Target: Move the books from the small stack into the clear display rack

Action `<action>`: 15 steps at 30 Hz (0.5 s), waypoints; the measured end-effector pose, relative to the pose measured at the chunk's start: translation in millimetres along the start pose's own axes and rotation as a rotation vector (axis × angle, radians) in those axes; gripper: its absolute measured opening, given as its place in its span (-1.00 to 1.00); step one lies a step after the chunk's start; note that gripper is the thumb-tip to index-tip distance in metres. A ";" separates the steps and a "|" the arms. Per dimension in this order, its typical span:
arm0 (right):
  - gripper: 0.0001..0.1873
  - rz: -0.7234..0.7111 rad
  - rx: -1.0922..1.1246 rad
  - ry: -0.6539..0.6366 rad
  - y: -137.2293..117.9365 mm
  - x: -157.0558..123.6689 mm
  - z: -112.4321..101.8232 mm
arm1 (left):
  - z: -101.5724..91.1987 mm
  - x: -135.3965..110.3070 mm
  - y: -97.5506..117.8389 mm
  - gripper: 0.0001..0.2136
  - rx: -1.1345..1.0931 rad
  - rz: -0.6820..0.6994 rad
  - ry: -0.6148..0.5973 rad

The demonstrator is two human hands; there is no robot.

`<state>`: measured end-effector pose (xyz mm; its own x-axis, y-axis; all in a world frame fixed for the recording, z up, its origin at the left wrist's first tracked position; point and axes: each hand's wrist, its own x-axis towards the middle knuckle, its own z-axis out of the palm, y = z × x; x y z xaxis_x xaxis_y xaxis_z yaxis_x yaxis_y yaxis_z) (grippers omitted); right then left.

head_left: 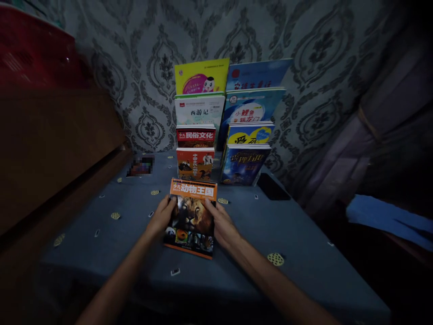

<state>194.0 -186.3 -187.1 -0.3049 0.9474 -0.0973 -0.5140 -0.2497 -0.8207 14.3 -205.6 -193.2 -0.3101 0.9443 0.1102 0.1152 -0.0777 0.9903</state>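
Note:
Between my two hands is a book (191, 225) with an orange band, a lion's face and small animal pictures on its cover. My left hand (162, 215) grips its left edge, the thumb on the front. On the opposite edge my right hand (223, 223) does the same, its thumb lying over the cover and its other fingers hidden. The book leans back, its top edge close before an upright red-orange book (195, 163). Beside that one stands a dark blue book (244, 164).
Books stand in two stepped columns against the patterned wall, among them a yellow book (202, 74) and a white-and-green one (199, 110). A black flat object (273, 186) lies right of them. Brown furniture (54, 153) borders the cloth-covered table (135, 253); a curtain (352, 131) hangs right.

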 end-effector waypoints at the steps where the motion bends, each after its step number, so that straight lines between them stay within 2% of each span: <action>1: -0.53 -0.018 0.004 -0.001 -2.2 2.8 5.2 | 3.9 0.4 3.0 -0.53 -0.060 -0.034 0.028; 4: -0.49 -0.076 0.008 -0.005 -5.4 15.4 18.9 | 19.8 -2.5 20.8 -0.44 -0.200 -0.032 0.087; 8: -0.42 -0.134 -0.002 -0.068 0.4 30.3 24.8 | 31.3 -5.9 39.9 -0.37 -0.303 0.045 -0.002; 11: -0.39 -0.197 -0.062 -0.067 3.4 34.7 20.9 | 25.7 -3.2 38.7 -0.35 -0.245 0.092 -0.012; 15: -0.37 -0.374 -0.208 -0.014 -6.6 35.2 14.7 | 14.1 2.2 30.7 -0.37 -0.144 0.203 0.044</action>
<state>174.9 -154.3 -176.8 -0.1394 0.9619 0.2354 -0.4189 0.1581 -0.8942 30.4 -201.4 -163.8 -0.3352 0.8903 0.3084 0.0443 -0.3121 0.9490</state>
